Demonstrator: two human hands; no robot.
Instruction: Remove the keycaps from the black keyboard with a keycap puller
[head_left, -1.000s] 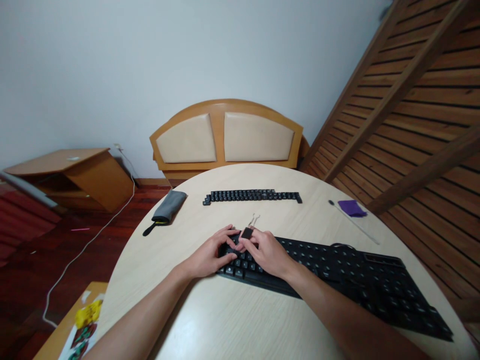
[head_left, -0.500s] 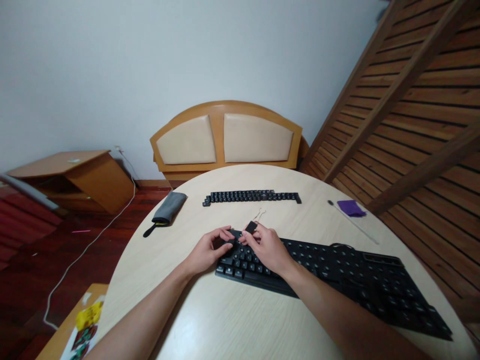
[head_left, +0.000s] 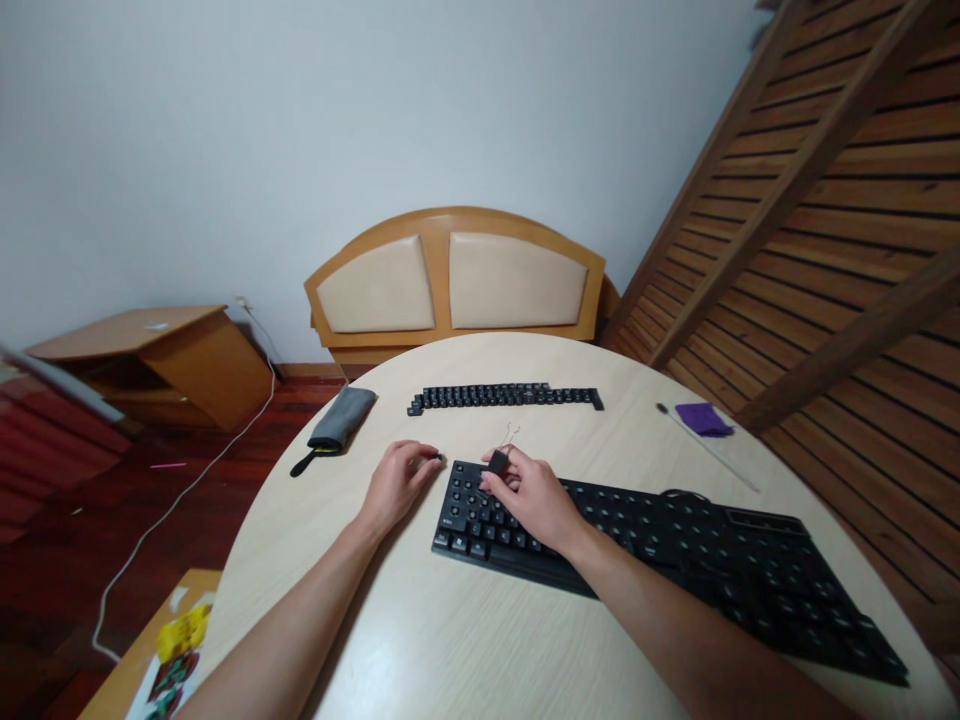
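A black keyboard [head_left: 697, 555] lies across the round pale table [head_left: 465, 640], many of its keys gone. My right hand [head_left: 529, 495] rests over its left end, fingers pinched on a small black wire keycap puller [head_left: 499, 458] whose wire loops stick up. My left hand [head_left: 397, 480] is just left of the keyboard, on the table, fingers closed round a small black keycap [head_left: 437, 457] at its fingertips. A row of removed black keycaps [head_left: 504, 396] lies in a line farther back on the table.
A grey folded cloth pouch [head_left: 337, 424] lies at the table's left edge. A purple cloth [head_left: 703, 417] and a thin stick [head_left: 709, 447] lie at the right. Behind the table stand a wooden headboard [head_left: 454, 285], a slatted bed frame [head_left: 825, 200] and a low cabinet [head_left: 142, 365].
My left hand has come off the keyboard's left end and moved left onto the table with a keycap. My right hand stays over the keys with the puller.
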